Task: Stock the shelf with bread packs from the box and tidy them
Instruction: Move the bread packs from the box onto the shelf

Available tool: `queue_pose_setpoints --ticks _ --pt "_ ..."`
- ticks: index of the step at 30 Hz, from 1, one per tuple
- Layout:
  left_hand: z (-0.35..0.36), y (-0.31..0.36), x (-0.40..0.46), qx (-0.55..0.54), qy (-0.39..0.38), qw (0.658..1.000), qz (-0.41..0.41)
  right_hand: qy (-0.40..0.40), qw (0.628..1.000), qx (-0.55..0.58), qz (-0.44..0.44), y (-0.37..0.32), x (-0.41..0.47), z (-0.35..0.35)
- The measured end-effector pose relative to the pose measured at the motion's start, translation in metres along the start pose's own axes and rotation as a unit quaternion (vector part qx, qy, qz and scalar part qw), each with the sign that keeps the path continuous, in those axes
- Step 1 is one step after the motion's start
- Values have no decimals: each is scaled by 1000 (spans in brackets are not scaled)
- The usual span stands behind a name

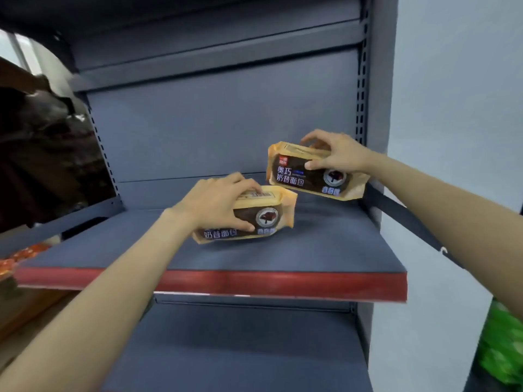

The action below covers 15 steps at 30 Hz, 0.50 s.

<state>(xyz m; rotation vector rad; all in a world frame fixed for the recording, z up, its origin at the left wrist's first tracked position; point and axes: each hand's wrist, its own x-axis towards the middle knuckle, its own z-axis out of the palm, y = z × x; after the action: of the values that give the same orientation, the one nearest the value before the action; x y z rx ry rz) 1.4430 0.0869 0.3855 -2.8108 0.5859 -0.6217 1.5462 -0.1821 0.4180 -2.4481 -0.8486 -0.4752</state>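
Note:
Two yellow-and-brown bread packs are over the grey shelf board (325, 250) with a red front strip. My left hand (218, 203) grips the nearer pack (271, 219) from above, near the middle of the shelf; its lower edge looks close to the board. My right hand (336, 152) holds the second pack (300, 176) by its top edge, thumb on the front, tilted and lifted toward the back right corner of the shelf. The box is not in view.
The shelf unit has a grey back panel (226, 123), a perforated upright (360, 89) at the right and another board (240, 349) below. A pale wall (452, 108) stands right. Something green (503, 349) lies low right; orange goods (17, 258) sit low left.

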Motion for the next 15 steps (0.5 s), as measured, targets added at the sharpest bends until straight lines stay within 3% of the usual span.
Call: queue_pose_setpoints --ticks 4,8,11,15 --pt "17 -5 15 -25 -37 999 10 -68 992 -99 -31 16 32 15" --pt "25 4 33 -51 -34 998 16 -155 948 -277 -37 30 36 33" --pt "31 13 52 -71 -38 996 32 -172 956 -237 -14 43 29 28" --pt "38 32 85 -112 -25 992 49 -74 990 -116 -17 35 11 -8"
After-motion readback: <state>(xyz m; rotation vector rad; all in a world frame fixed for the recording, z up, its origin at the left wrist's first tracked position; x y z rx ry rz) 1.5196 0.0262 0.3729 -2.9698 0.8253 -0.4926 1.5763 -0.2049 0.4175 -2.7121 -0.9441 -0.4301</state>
